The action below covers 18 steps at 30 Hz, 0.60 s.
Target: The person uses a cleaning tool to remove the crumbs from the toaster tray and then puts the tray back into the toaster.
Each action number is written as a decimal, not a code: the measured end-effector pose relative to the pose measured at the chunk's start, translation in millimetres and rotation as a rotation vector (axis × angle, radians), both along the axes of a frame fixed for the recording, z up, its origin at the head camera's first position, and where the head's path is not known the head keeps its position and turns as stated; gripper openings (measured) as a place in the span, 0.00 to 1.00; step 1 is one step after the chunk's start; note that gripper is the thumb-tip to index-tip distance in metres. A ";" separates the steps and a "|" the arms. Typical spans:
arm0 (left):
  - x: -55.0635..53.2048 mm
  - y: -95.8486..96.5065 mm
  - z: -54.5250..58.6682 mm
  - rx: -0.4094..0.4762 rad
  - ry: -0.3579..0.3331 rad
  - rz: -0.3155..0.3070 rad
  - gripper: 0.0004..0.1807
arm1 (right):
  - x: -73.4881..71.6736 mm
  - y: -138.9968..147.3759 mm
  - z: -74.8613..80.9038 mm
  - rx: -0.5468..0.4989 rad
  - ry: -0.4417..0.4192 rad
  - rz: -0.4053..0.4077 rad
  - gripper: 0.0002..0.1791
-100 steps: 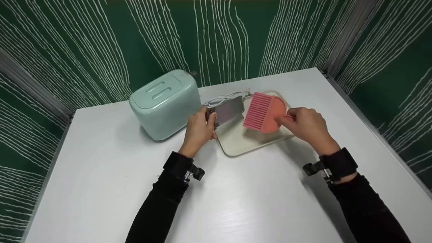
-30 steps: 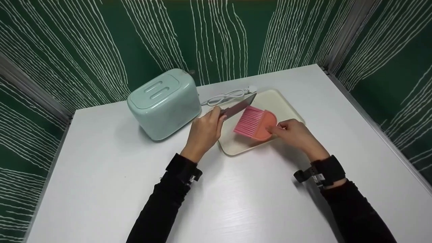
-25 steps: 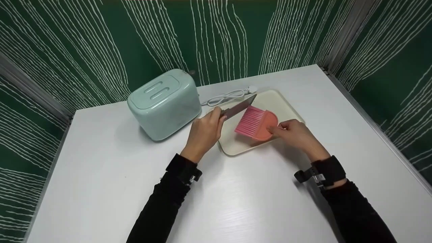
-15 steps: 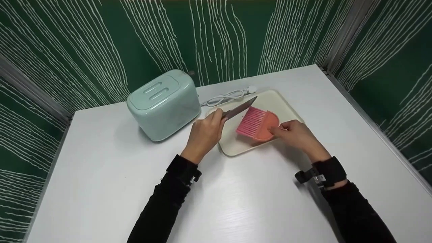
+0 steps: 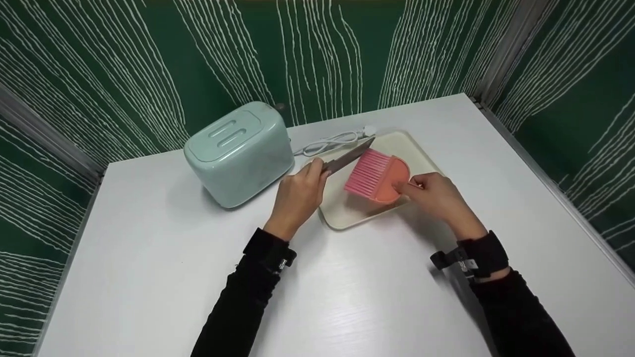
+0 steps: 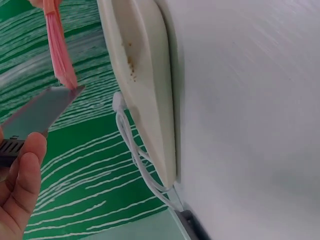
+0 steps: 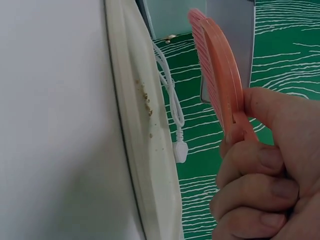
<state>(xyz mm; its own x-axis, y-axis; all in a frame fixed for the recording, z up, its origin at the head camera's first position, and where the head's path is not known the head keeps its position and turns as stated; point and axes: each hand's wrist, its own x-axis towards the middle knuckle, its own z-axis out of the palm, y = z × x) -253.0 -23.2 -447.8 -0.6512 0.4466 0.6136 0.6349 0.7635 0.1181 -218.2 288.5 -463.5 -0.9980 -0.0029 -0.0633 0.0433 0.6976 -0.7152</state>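
My left hand grips the dark ridged end of a flat metal crumb tray, which is tilted steeply over a cream serving tray. In my right hand I pinch the orange rounded handle of a small brush with pink bristles. The bristle tips meet the metal sheet's far edge in the left wrist view, where the brush hangs above it. Brown crumbs lie scattered on the cream tray in the right wrist view. The fingers of my right hand partly hide the brush handle.
A pale green toaster stands left of the cream tray. Its white cord lies coiled behind that tray, ending in a plug. The white table runs back to green walls with white streaks.
Compared with 3.3 seconds ago, the crumb tray has turned nearly edge-on and the brush has come left and down toward it. Over the last half second the brush has shifted slightly up and left.
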 end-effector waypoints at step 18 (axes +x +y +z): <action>5.3 -2.5 -0.7 0.048 0.098 0.001 0.10 | -1.4 -3.6 -0.7 0.010 -0.020 -0.020 0.31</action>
